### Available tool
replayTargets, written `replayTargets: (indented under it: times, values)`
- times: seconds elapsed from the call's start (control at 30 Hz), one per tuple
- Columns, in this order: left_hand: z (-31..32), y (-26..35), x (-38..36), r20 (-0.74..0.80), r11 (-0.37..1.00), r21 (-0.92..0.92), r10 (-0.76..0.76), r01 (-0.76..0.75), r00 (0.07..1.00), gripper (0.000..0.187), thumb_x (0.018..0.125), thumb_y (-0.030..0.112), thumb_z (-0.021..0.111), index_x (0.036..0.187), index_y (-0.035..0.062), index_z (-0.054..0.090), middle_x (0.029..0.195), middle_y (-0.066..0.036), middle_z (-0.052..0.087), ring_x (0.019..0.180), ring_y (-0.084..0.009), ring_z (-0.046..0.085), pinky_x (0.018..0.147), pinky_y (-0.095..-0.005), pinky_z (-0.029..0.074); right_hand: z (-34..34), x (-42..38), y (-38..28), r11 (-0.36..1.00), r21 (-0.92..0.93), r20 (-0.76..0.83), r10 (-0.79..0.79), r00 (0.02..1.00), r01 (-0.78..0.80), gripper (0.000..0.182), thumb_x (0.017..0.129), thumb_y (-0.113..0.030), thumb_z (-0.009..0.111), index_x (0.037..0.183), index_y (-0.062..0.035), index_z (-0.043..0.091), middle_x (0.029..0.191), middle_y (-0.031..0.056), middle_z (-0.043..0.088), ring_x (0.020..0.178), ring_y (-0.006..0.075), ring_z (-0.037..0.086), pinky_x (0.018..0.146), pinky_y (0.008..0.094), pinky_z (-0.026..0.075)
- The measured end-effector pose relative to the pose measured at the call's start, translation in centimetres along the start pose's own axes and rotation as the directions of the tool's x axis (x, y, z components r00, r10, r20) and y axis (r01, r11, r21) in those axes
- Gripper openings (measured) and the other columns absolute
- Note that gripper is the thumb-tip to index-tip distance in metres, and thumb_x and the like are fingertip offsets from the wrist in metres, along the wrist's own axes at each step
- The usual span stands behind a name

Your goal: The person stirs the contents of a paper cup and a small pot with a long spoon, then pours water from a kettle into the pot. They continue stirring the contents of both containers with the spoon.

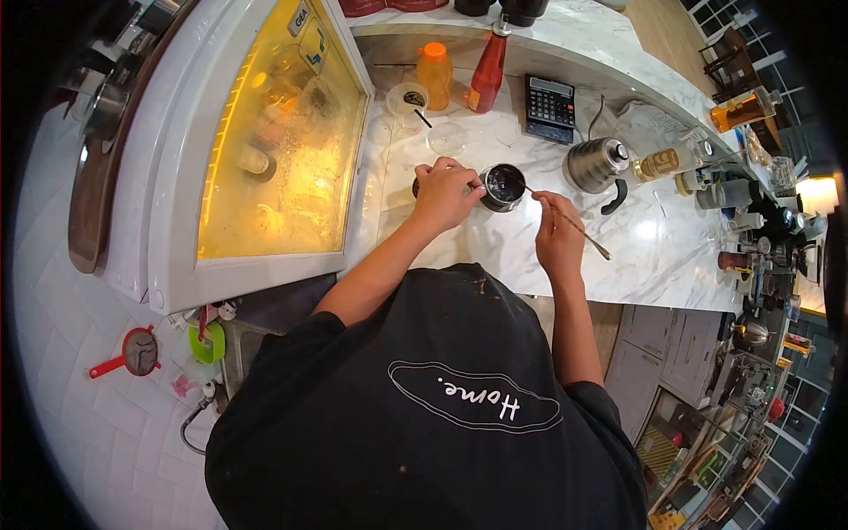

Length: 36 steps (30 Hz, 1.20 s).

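A small round jar with dark, glossy contents stands on the counter between my hands. My right hand grips a long, thin bar spoon, with its lower end slanting into the jar's mouth. Close by on the other side, my left hand has its fingers bent and pinched together at the jar's rim. What those fingers hold is hidden. A dark edge shows beneath that hand's outer side, too covered to name. Just beyond lie a clear plastic lid and a clear plastic cup.
An orange-capped bottle, a red bottle and a calculator line the counter's back. To the right are a steel gooseneck kettle and a glass bottle. A lit glass-door fridge borders the left side.
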<state>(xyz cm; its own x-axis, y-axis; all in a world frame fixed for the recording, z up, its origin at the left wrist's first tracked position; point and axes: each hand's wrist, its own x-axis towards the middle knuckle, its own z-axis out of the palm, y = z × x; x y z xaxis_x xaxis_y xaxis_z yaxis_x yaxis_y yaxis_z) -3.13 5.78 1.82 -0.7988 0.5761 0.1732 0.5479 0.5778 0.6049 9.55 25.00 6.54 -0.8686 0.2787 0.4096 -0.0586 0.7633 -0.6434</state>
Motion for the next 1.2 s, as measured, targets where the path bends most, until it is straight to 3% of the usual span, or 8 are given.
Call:
replayTargets:
  times: [0.2, 0.33, 0.4, 0.63, 0.87, 0.9, 1.0, 1.2]
  values:
    - [-0.4, 0.1, 0.5, 0.123, 0.988, -0.043, -0.14, 0.146, 0.982, 0.015, 0.087, 0.034, 0.08, 0.09, 0.0198, 0.077, 0.096, 0.004, 0.075, 0.11, -0.0225, 0.062, 0.093, -0.047, 0.033, -0.4, 0.2, -1.7, 0.996, 0.057, 0.055, -0.071, 0.996, 0.068, 0.016, 0.105, -0.006, 0.056, 0.104, -0.0002, 0.071, 0.102, 0.0148, 0.073, 0.095, 0.0337, 0.069, 0.086, 0.0399, 0.053]
    - [-1.1, 0.9, 1.3, 0.228, 0.973, -0.006, -0.225, 0.232, 0.947, 0.017, 0.089, 0.038, 0.078, 0.091, 0.0207, 0.078, 0.097, 0.003, 0.075, 0.111, -0.0227, 0.062, 0.094, -0.047, 0.033, 0.0, 0.7, -0.5, 0.999, -0.006, 0.076, 0.033, 0.997, -0.033, 0.016, 0.105, -0.008, 0.057, 0.106, -0.0009, 0.072, 0.103, 0.0146, 0.073, 0.095, 0.0324, 0.069, 0.087, 0.0389, 0.053]
    - [-1.2, 1.1, 1.1, 0.221, 0.969, 0.009, -0.243, 0.247, 0.944, 0.017, 0.089, 0.038, 0.078, 0.092, 0.0209, 0.078, 0.098, 0.002, 0.076, 0.11, -0.023, 0.062, 0.094, -0.0471, 0.033, -0.8, 0.6, 0.4, 0.992, -0.009, 0.077, 0.126, 0.989, -0.125, 0.016, 0.105, -0.008, 0.057, 0.107, -0.0013, 0.072, 0.103, 0.0145, 0.073, 0.095, 0.0315, 0.07, 0.087, 0.0383, 0.053]
    - [-0.4, 0.6, 0.7, 0.096, 0.978, -0.014, -0.204, 0.206, 0.974, 0.015, 0.088, 0.034, 0.079, 0.091, 0.0194, 0.08, 0.089, 0.002, 0.076, 0.105, -0.0221, 0.063, 0.092, -0.0476, 0.033, -1.2, -0.9, -0.3, 1.0, -0.03, 0.122, -0.003, 0.993, 0.006, 0.016, 0.105, -0.009, 0.058, 0.109, -0.0027, 0.072, 0.104, 0.0139, 0.074, 0.096, 0.0316, 0.07, 0.087, 0.0378, 0.053]
    - [-0.9, 0.8, 0.8, 0.095, 0.975, 0.004, -0.22, 0.221, 0.971, 0.015, 0.089, 0.033, 0.079, 0.093, 0.0184, 0.08, 0.096, 0.001, 0.078, 0.109, -0.0217, 0.063, 0.093, -0.0462, 0.031, -1.4, -0.6, 0.2, 0.987, 0.026, 0.067, 0.155, 0.986, -0.157, 0.018, 0.106, -0.009, 0.057, 0.11, -0.0029, 0.073, 0.105, 0.0127, 0.075, 0.097, 0.0285, 0.072, 0.087, 0.0354, 0.054]
    - [-1.0, 0.8, 0.9, 0.1, 0.974, 0.001, -0.224, 0.225, 0.969, 0.015, 0.089, 0.033, 0.079, 0.092, 0.0183, 0.08, 0.096, 0.001, 0.077, 0.109, -0.0216, 0.063, 0.093, -0.046, 0.031, -1.1, -0.9, 0.7, 0.993, 0.054, 0.013, 0.105, 0.994, -0.105, 0.013, 0.102, -0.01, 0.062, 0.106, -0.0038, 0.073, 0.101, 0.0141, 0.074, 0.091, 0.0344, 0.069, 0.081, 0.0415, 0.054]
    - [-1.0, 0.8, 1.1, 0.122, 0.973, 0.007, -0.232, 0.233, 0.965, 0.016, 0.089, 0.033, 0.079, 0.092, 0.018, 0.08, 0.095, 0.001, 0.077, 0.109, -0.0213, 0.063, 0.093, -0.0456, 0.031, -0.6, -1.6, 0.7, 0.998, 0.06, -0.003, 0.012, 1.0, -0.012, 0.013, 0.102, -0.01, 0.062, 0.107, -0.0041, 0.073, 0.103, 0.0139, 0.074, 0.092, 0.034, 0.069, 0.083, 0.0411, 0.054]
    - [-1.3, 1.0, 1.3, 0.17, 0.968, 0.022, -0.249, 0.249, 0.954, 0.018, 0.089, 0.035, 0.079, 0.091, 0.0169, 0.077, 0.096, 0.002, 0.076, 0.109, -0.0213, 0.062, 0.094, -0.0462, 0.031, 0.6, -0.6, 0.0, 0.999, 0.037, 0.016, 0.03, 0.999, -0.031, 0.015, 0.103, -0.012, 0.061, 0.106, -0.0037, 0.073, 0.101, 0.0152, 0.074, 0.094, 0.0351, 0.069, 0.084, 0.0433, 0.054]
